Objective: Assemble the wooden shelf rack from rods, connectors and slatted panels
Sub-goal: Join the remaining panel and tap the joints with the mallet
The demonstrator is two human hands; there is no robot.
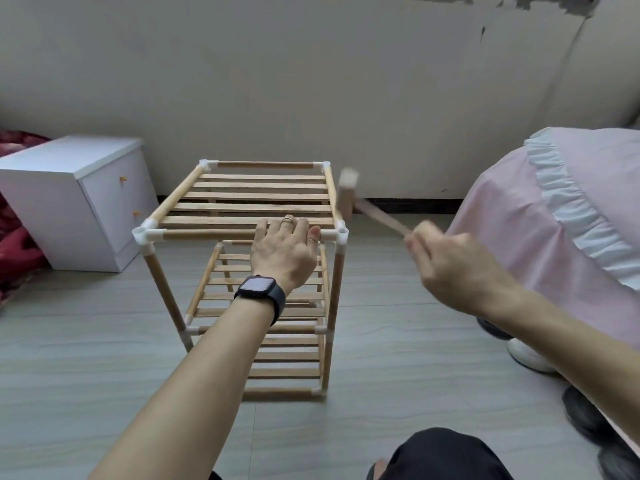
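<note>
Head view, down onto a grey plank floor [86,358], with a pale wall [311,81] behind. Close on the right, a pink-covered bed [554,220]; on the left, a white cabinet [69,202], set apart from the work.

Between them, upright on the floor and just short of the wall: the wooden shelf rack [334,296], three slatted tiers high, with the top slatted panel [242,207] seated in its frame of rods and white connectors.

Looks late in the build: probably the tapping-home stage, with all tiers in place and only the joints left to tighten.

Left hand [284,252] spread over the front top rod [207,234] near its right end, fingers lying onto the slats, thumb just beside the front right connector [341,233]; steadying, not gripping. Right hand [453,268] blurred, wrapped round the handle of a wooden mallet [346,192], with the head raised beside the rack's right edge.

Calls next for a short, square blow on a top corner connector, likely the front right one. Needs the thumb drawn back first, being so near that small target. Little swing room on the right, with the bed near and the wall behind; open floor in front and to the left.
</note>
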